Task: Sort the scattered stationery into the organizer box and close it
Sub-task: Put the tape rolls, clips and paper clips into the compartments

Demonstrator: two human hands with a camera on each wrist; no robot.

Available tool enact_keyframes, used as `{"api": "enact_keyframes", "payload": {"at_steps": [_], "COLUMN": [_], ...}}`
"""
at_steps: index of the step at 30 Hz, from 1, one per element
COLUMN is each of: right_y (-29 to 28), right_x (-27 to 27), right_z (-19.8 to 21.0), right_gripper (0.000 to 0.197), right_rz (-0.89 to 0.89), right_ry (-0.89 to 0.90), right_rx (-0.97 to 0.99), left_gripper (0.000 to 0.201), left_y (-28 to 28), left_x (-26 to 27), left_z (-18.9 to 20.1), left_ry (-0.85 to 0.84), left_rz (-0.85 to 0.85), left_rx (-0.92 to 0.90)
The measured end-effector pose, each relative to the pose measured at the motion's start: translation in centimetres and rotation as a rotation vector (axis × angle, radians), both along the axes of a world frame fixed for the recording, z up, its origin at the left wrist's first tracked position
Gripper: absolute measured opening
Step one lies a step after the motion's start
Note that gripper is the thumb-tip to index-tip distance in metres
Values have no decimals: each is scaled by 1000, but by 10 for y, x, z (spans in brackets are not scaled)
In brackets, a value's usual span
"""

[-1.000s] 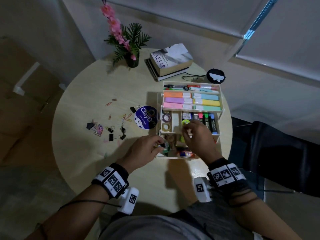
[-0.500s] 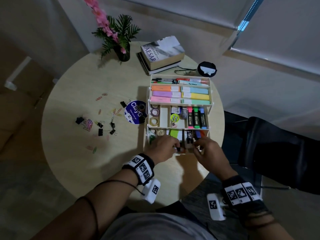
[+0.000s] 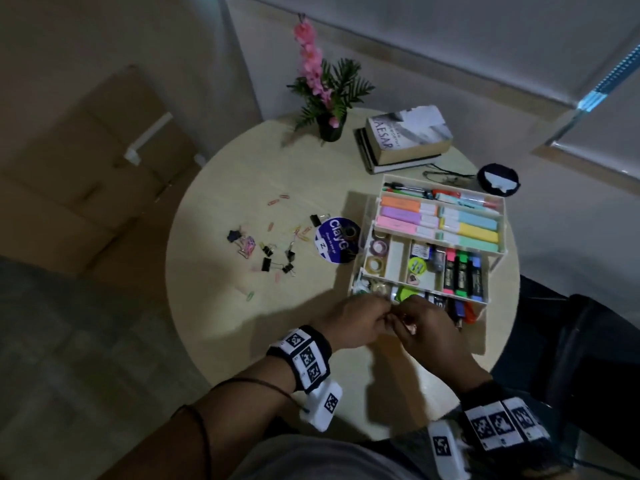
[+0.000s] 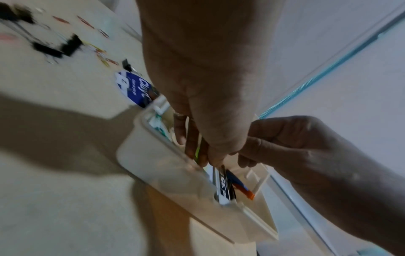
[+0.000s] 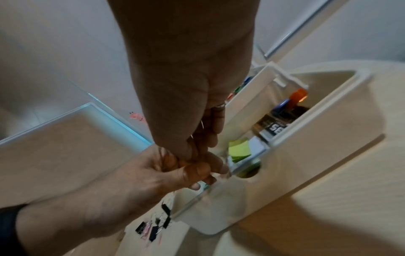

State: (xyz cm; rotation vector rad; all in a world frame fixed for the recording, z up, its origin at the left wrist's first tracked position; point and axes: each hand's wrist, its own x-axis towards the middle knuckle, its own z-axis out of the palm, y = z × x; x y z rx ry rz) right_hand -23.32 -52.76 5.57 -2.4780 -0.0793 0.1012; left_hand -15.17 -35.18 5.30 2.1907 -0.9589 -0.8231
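Note:
The white tiered organizer box (image 3: 394, 258) stands open on the right of the round table, with highlighters, markers (image 3: 462, 271) and tape rolls in it. My left hand (image 3: 382, 311) and right hand (image 3: 401, 315) meet over the near edge of its bottom tier, fingers curled, tips touching. Both pinch a thin pale loop (image 4: 187, 124), like a rubber band; most of it is hidden. The wrist views show the left hand (image 4: 206, 155) and right hand (image 5: 197, 152) above green sticky notes (image 5: 238, 149). Binder clips (image 3: 266, 263) and paper clips (image 3: 273, 202) lie scattered to the left.
A round blue "Clay" disc (image 3: 334, 240) lies against the box's left side. At the back stand a flower pot (image 3: 330, 128), stacked books (image 3: 405, 136), glasses (image 3: 446, 174) and a black round object (image 3: 498, 178). A dark chair (image 3: 588, 341) is at the right.
My right hand came back from the middle tier to the near edge of the bottom tier. Both hands, apart half a second ago, have now drawn together fingertip to fingertip.

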Motion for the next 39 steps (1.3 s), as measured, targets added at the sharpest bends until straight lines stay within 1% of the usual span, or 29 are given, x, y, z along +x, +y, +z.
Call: {"api": "enact_keyframes", "payload": {"at_steps": [2,5,6,8,10,11,13,15,17,18,20,22,25,27,31,34,35,37,39], "right_y": [20,56,70,98,124,135,152,158,156,155,153,152,152,155,163,169,170,171,170], "right_x": [15,44,55,79,105,120,150,181,206,214,223,225,220,213,196,182,178,168,159], "right_z": [7,13,13,11,2,-5,-20,-32,-40,-43,-54,-66,-77,-80,-82,-82,-81,-76,-69], "right_gripper": [9,11,15,30,46,52,58,63,69,73,76,71,60,56,47,37,38,45,51], "right_rz": [16,34,33,2,-50,-68,-104,-204,-322,-340,-332,-336,-330,-311,-258,-286,-301,-320,-344], "right_ry": [-6,-23,-25,-6,68,113,172,203,274,316,385,416,425,405,316,239,212,185,153], "right_rx": [52,117,131,153,132,107,35,-54,-195,-273,-352,-393,-466,-483,-355,-303,-273,-172,-117], "left_gripper": [10,11,11,15,17,18,17,18,18,18,19,20,19,18,17,19,20,23,26], "left_y": [31,83,101,136,168,183,210,233,252,261,277,287,291,285,257,223,210,182,153], "left_x": [7,22,28,39,49,53,61,68,72,75,80,88,106,122,163,195,205,221,233], "left_z": [1,-3,-6,-14,-23,-28,-36,-43,-49,-51,-55,-58,-61,-60,-56,-49,-49,-50,-53], "left_ry": [-4,-53,-68,-90,-114,-113,-93,-76,-70,-59,-35,-27,-28,-20,-14,-47,-68,-110,-149], "left_rz": [85,206,242,317,369,386,419,446,458,460,466,467,442,414,319,278,272,267,255], "left_rx": [-84,-128,-128,-114,-103,-98,-78,-59,-46,-43,-28,-20,-39,-53,-80,-73,-63,-33,-8]}}
